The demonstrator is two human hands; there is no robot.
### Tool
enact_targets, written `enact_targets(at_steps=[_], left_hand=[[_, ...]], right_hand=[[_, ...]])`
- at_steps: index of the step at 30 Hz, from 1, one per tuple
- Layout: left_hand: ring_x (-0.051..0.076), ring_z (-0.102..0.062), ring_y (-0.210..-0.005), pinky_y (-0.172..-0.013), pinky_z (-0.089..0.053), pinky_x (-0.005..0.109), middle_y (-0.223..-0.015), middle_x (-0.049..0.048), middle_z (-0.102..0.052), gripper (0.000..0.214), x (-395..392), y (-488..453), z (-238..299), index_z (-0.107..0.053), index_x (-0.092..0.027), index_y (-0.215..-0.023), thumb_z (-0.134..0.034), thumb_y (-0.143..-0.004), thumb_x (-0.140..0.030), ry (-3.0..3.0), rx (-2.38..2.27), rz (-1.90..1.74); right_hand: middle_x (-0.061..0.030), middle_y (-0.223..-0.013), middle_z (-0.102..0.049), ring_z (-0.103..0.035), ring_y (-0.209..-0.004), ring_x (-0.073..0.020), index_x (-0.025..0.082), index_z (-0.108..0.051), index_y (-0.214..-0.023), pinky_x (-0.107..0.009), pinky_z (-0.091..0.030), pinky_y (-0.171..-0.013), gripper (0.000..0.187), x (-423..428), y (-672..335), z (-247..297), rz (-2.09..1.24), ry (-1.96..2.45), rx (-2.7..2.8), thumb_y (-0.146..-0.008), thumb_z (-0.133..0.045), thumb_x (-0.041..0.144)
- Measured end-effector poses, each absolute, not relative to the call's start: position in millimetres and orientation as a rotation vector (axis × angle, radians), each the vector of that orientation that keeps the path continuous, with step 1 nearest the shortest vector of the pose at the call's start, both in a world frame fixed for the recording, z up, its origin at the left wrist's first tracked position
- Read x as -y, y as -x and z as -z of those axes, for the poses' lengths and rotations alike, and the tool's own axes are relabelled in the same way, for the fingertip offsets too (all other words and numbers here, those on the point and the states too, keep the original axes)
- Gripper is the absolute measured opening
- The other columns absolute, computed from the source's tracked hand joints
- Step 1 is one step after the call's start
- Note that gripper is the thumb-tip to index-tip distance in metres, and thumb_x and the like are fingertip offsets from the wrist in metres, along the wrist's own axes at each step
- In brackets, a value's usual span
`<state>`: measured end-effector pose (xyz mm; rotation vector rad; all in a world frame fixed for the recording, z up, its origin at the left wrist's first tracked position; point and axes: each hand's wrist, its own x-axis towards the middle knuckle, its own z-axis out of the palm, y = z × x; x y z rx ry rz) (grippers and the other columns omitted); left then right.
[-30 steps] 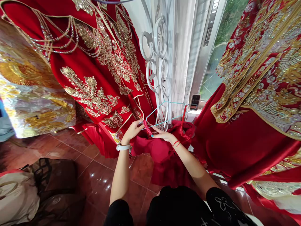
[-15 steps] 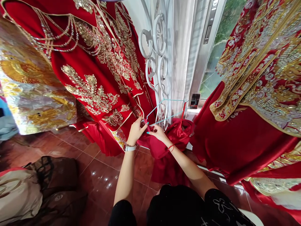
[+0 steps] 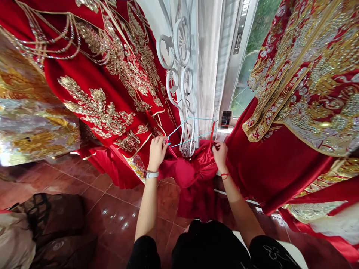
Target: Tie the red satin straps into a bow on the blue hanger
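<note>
The red garment (image 3: 185,173) hangs below and between both hands, its blue hanger (image 3: 179,126) running lengthwise from the left hand (image 3: 157,151) — pinched on a strap (image 3: 172,151) — toward the right hand (image 3: 221,154), whose hold I cannot tell. White scrollwork (image 3: 167,44) bounds the far side; floor (image 3: 166,201) shows nearer the body.

Glossy red tiled floor (image 3: 120,209), brown bag (image 3: 60,213) on it

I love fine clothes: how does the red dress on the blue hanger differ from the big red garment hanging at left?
The red dress looks plain, while the left garment carries gold embroidery and beaded strings. The red dress is a pinker red; the left garment is a brighter one. Both are reddish cloth.
</note>
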<state>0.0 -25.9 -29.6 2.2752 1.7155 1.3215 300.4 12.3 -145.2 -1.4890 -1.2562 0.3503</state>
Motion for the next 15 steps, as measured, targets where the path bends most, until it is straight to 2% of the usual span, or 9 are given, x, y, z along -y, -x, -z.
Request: enact_targets(at_steps=[3, 6, 8, 10, 12, 15], left_hand=[[0.031, -0.048, -0.125, -0.11, -0.037, 0.05, -0.128, 0.0143, -0.057, 0.039, 48, -40, 31, -0.06, -0.02, -0.129, -0.05, -0.091, -0.018, -2.347, -1.687, -1.498], [0.026, -0.053, -0.122, -0.11, -0.041, 0.048, -0.124, 0.0113, -0.06, 0.039, 57, -95, 56, -0.059, -0.024, -0.13, -0.046, -0.093, -0.017, -2.412, -1.291, -1.295], [0.026, -0.05, -0.13, -0.114, -0.038, 0.048, -0.132, 0.0124, -0.057, 0.044, 46, -129, 83, -0.056, -0.023, -0.135, -0.051, -0.091, -0.02, -2.314, -1.069, -1.086], [0.029, -0.042, -0.141, -0.12, -0.031, 0.049, -0.146, 0.0168, -0.048, 0.057, 24, -157, 108, -0.048, -0.018, -0.143, -0.059, -0.087, -0.024, -2.086, -0.994, -1.035], [0.03, -0.039, -0.145, -0.122, -0.026, 0.049, -0.151, 0.0185, -0.045, 0.064, 0, -178, 126, -0.044, -0.016, -0.145, -0.063, -0.085, -0.027, -1.775, -0.987, -1.145], [0.028, -0.044, -0.141, -0.12, -0.03, 0.046, -0.145, 0.0154, -0.053, 0.061, -24, -199, 133, -0.051, -0.019, -0.139, -0.068, -0.082, -0.035, -1.351, -0.842, -1.327]], right_hand=[[-0.0072, -0.089, -0.064, -0.059, -0.086, -0.0233, 0.02, -0.06, -0.096, -0.038, -0.047, -0.084, 0.025, -22, -349, 161, -0.387, 1.706, 1.293, -0.073, -0.065, 0.029], [-0.0013, -0.078, -0.063, -0.06, -0.076, -0.0206, 0.021, -0.057, -0.094, -0.032, -0.047, -0.074, 0.03, -22, -365, 174, -0.468, 1.784, 1.382, -0.066, -0.069, 0.023], [0.001, -0.074, -0.063, -0.06, -0.073, -0.0193, 0.022, -0.055, -0.095, -0.03, -0.046, -0.07, 0.031, -18, -364, 180, -0.45, 1.778, 1.389, -0.066, -0.066, 0.019], [0.0012, -0.071, -0.063, -0.062, -0.071, -0.0186, 0.023, -0.055, -0.091, -0.028, -0.046, -0.068, 0.026, -14, -361, 181, -0.466, 1.757, 1.394, -0.067, -0.061, 0.017], [0.0003, -0.069, -0.063, -0.062, -0.07, -0.0184, 0.023, -0.056, -0.084, -0.027, -0.046, -0.067, 0.017, -10, -360, 180, -0.528, 1.766, 1.415, -0.069, -0.057, 0.016], [0.0006, -0.062, -0.06, -0.06, -0.064, -0.0173, 0.023, -0.056, -0.072, -0.026, -0.044, -0.063, 0.006, -5, -367, 175, -0.62, 1.795, 1.48, -0.072, -0.054, 0.018]])
